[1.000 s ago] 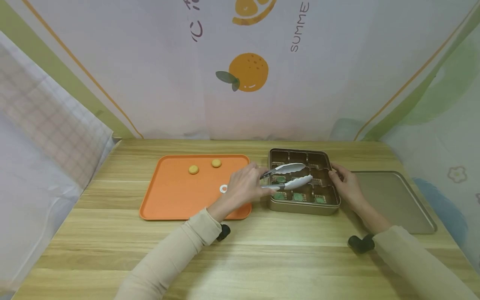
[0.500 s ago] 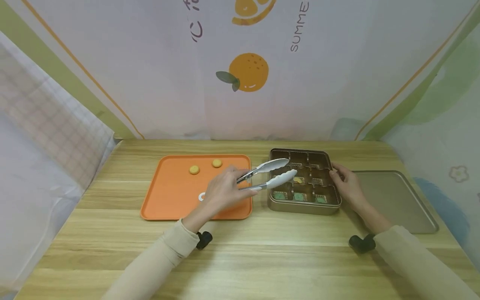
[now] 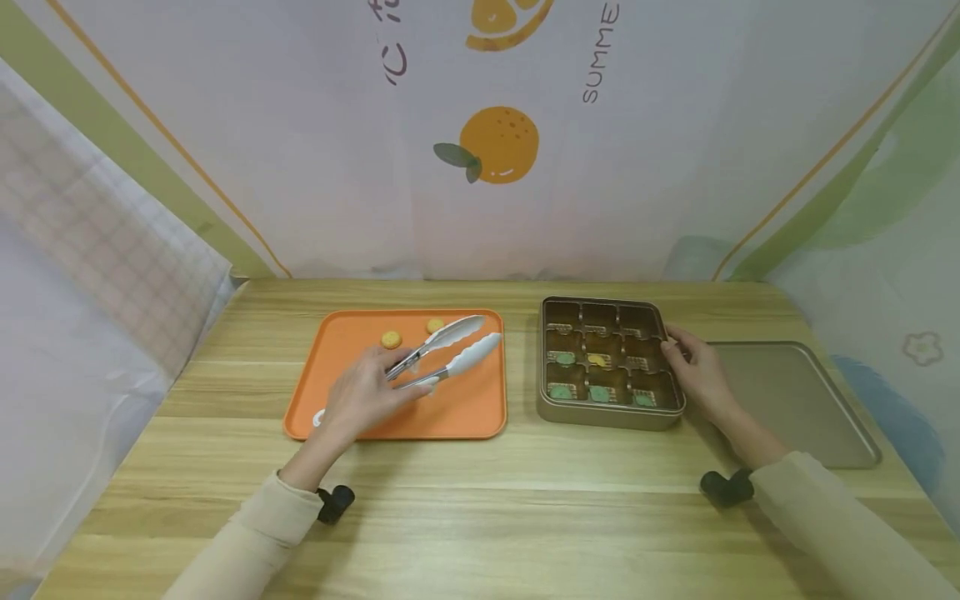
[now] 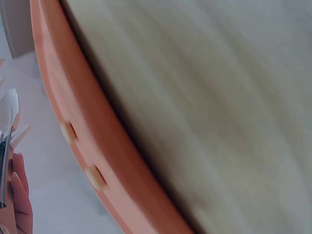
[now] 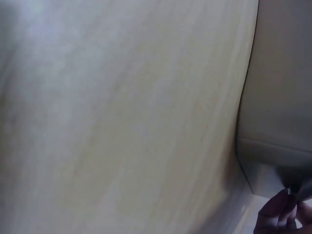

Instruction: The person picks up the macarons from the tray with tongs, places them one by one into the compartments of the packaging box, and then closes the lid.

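My left hand (image 3: 363, 396) grips metal tongs with white scalloped tips (image 3: 468, 354), spread apart with nothing between them, above the orange tray (image 3: 450, 417). Two round yellow cookies (image 3: 391, 339) (image 4: 95, 177) lie towards the tray's back. My right hand (image 3: 701, 379) holds the right side of a gold-brown tin (image 3: 600, 414), its thumb at the rim. Inside the tin's divided insert, green pieces (image 3: 599, 393) sit in the front row and the middle row's left compartment; a yellow piece (image 3: 597, 360) is in the centre one.
A flat metal lid or tray (image 3: 787, 400) lies to the right of the tin, partly behind my right forearm. A printed cloth (image 3: 630, 192) stands behind the wooden table (image 3: 525, 517). Black wrist devices (image 3: 726, 488) show at both sleeves.
My left hand has moved left with the tongs, from over the tin to over the orange tray. The tin's left compartments are uncovered now. My right hand has stayed at the tin.
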